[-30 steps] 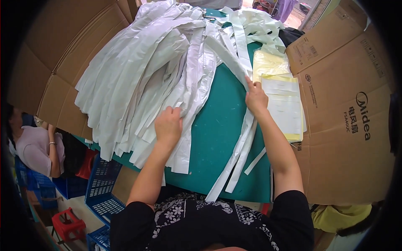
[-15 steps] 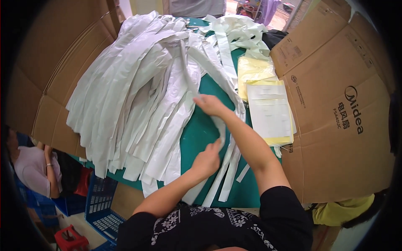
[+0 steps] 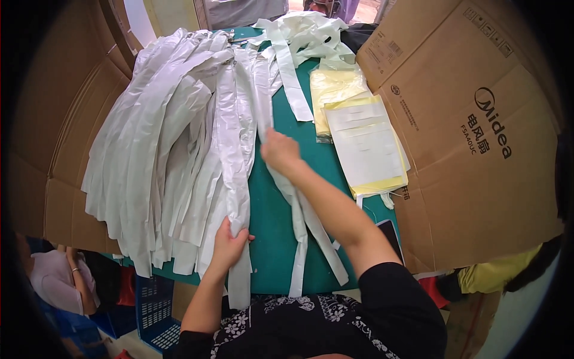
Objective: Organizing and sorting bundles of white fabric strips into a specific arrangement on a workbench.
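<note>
A big fan of long white plastic strips [image 3: 143,143] covers the left side of the green table [image 3: 269,239]. My left hand [image 3: 228,244] is closed round the lower part of one strip [image 3: 236,161] along the right edge of the pile. Farther up and to the right, my right hand [image 3: 280,152] grips another white strip [image 3: 261,90]. Below that hand, the strip's ends [image 3: 299,263] hang apart toward the table's front edge. The fingertips of my right hand are partly hidden.
Crumpled white plastic [image 3: 305,33] lies at the back. Right of my hands are a yellow packet [image 3: 326,93], a stack of white and yellow sheets [image 3: 365,143] and a dark phone [image 3: 391,239]. Tall cardboard [image 3: 466,137] walls both sides. People sit beyond; a blue crate [image 3: 155,317] stands below left.
My left hand has moved left onto a strip at the pile's edge. My right hand holds its strip slightly farther left. The loose strips have swung straighter, and the view has shifted right.
</note>
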{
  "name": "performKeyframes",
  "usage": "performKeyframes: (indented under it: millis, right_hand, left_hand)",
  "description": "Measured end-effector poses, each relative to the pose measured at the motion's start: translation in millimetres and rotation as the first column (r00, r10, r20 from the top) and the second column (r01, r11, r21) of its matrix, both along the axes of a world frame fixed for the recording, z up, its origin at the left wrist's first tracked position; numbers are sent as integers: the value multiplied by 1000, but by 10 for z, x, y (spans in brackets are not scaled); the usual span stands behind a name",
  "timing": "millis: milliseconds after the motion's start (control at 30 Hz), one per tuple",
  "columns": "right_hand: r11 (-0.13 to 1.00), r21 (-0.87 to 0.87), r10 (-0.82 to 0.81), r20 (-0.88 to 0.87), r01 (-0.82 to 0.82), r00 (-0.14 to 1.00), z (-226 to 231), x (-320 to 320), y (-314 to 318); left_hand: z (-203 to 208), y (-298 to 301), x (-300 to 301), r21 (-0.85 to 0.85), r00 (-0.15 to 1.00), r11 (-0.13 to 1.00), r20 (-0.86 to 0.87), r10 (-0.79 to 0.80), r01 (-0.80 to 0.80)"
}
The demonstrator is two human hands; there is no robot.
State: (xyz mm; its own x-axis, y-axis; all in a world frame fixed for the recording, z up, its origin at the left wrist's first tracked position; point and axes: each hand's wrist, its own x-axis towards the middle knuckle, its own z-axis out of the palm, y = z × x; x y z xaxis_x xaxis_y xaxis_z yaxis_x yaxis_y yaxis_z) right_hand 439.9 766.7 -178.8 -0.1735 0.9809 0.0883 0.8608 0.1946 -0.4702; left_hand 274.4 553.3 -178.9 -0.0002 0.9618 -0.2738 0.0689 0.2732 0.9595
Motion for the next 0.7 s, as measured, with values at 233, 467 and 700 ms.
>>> performKeyframes:
  millis: [233, 467, 700]
  right_hand:
    - [1000, -7, 3, -47, -3, 999, -142, -508, 42]
    - [956, 3, -282, -267, 294, 922, -10, 45, 801]
    - [999, -43, 24, 514, -2, 857, -213, 535, 1772]
  left_hand:
    - [-81, -134, 206, 12, 997, 1000, 76, -9, 8]
    - [9, -56, 245, 107, 988, 994, -156, 11, 6]
    - [-208, -131, 161, 179, 949, 984, -311, 51, 6]
